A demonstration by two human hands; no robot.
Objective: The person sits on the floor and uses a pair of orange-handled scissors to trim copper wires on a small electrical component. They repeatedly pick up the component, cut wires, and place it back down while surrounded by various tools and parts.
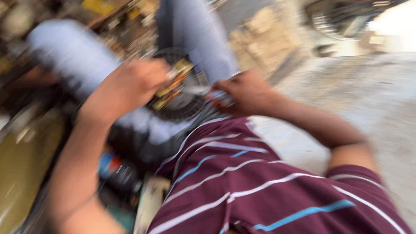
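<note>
The picture is very blurry, so I go slowly. In the middle I see a round dark part [180, 97], like a flat disc with small yellow and orange bits on it. It sits on the person's lap, between the knees in light grey trousers [78, 56], and I think the lap is there to keep it from rolling away.

The left hand [130, 86] is on the left side of the disc. Its fingers are curled shut near the yellow bits, but the blur hides what they pinch, if anything. The right hand [242, 93] is on the right side of the disc. It looks closed around something thin and shiny, maybe a small tool [212, 93], with the tip pointing at the disc. I cannot tell for sure.

Below the disc is a dark red striped shirt [260, 182]. Left of the disc and lower down lies a dark can [117, 171]. To the right of the disc is pale ground [368, 95].
</note>
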